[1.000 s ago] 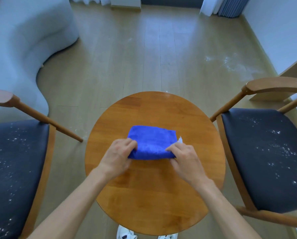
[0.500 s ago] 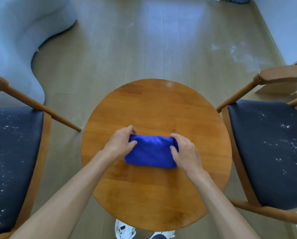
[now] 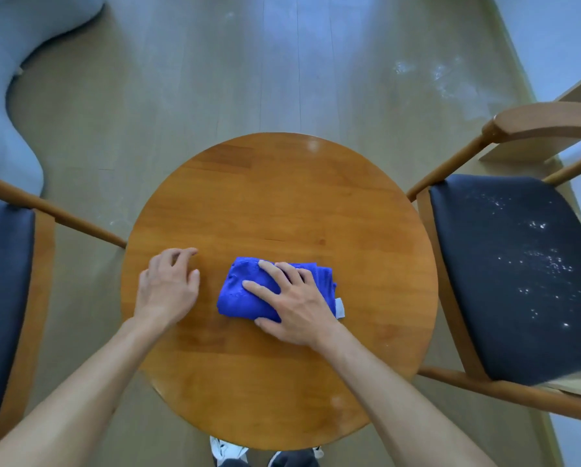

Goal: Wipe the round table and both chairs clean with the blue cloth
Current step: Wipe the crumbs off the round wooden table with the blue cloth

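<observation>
At frame centre, the right hand pressed spread, flat fingers on the folded blue cloth atop the round table, while the left hand, loosely curled and empty, rested just left of it.

1. Round wooden surface, seen from above, with a pale glare spot near its far rim.
2. Folded blue cloth, laid on the surface right of centre, with a white tag at its right edge.
3. Right hand, pressed flat on the cloth.
4. Left hand, set on the bare wood just beside the cloth, fingers loosely bent.
</observation>
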